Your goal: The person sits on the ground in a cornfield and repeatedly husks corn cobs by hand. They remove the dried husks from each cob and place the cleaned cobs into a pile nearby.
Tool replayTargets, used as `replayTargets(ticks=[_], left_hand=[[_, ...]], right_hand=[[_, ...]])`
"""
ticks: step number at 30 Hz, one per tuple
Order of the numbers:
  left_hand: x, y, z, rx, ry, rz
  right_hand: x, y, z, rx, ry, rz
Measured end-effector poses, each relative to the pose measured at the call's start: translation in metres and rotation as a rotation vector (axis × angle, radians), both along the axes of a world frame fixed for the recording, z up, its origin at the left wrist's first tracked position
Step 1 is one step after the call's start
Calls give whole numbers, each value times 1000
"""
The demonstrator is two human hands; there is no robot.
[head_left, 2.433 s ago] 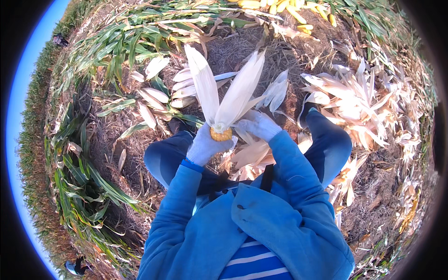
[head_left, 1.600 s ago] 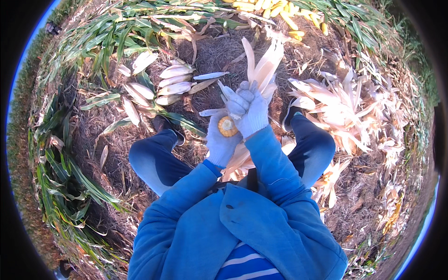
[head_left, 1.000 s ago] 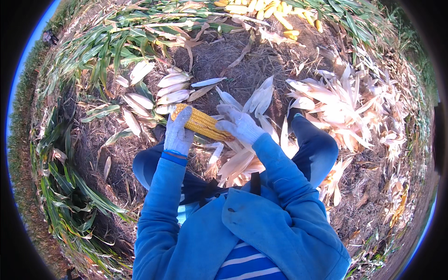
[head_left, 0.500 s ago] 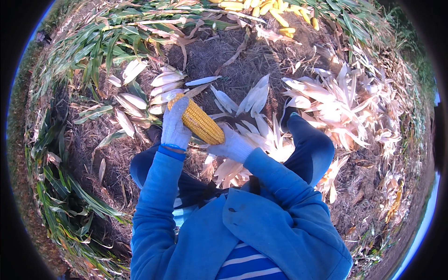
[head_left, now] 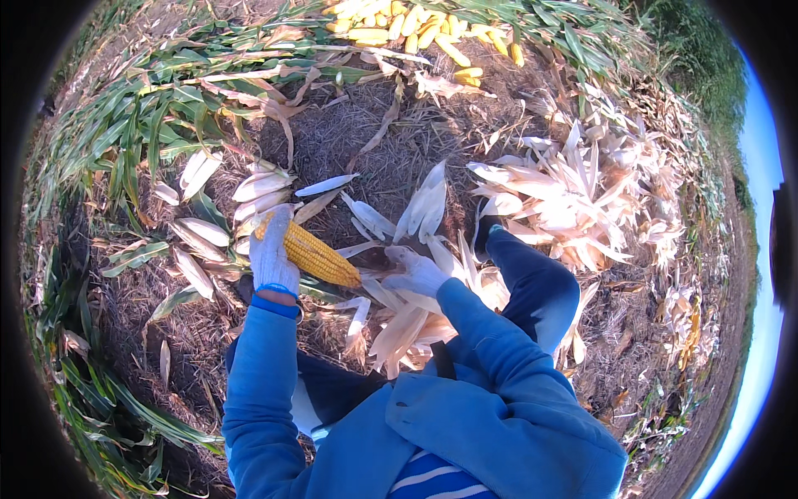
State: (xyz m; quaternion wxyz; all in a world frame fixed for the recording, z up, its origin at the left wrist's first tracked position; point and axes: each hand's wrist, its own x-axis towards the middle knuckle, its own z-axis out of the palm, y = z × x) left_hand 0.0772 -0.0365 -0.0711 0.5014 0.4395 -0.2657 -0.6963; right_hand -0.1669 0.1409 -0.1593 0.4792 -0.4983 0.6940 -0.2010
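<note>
My left hand (head_left: 273,254), in a white knit glove with a blue cuff, is closed around the upper left end of a husked yellow ear of corn (head_left: 322,258). The bare kernels slant down to the right across my lap. Just right of the ear's lower end, my right hand (head_left: 416,273), also gloved, is apart from it. Its thumb and fingers look spread, with pale husks (head_left: 407,328) beneath and beside them. Several unhusked ears (head_left: 264,190) lie on the ground beyond and left of my left hand.
A big heap of dry husks (head_left: 573,191) spreads by my right foot. Husked yellow ears (head_left: 432,29) are piled at the far side. Green corn stalks (head_left: 158,108) lie along the far left. Loose husks (head_left: 424,204) rest on the straw-strewn soil ahead.
My right hand has come off the lower end of the ear and now sits beside it. The left hand still grips the ear. The whole view has shifted a little.
</note>
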Motion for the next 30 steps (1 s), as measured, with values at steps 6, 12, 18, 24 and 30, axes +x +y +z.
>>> replayTargets(ticks=[6, 12, 18, 24, 30], left_hand=[[-26, 11, 5, -3, 48, -192], [-26, -25, 6, -64, 46, -117], [-37, -23, 1, 54, 132, -162], [-38, -27, 10, 36, 101, -111], [-29, -31, 20, 9, 149, -27]], right_hand=[[55, -68, 51, -98, -331, -27], [56, -6, -47, 605, -929, -419], [55, 44, -141, 700, -891, -778], [48, 43, -138, 664, -933, -775], [11, -29, -80, 601, -1024, -659]])
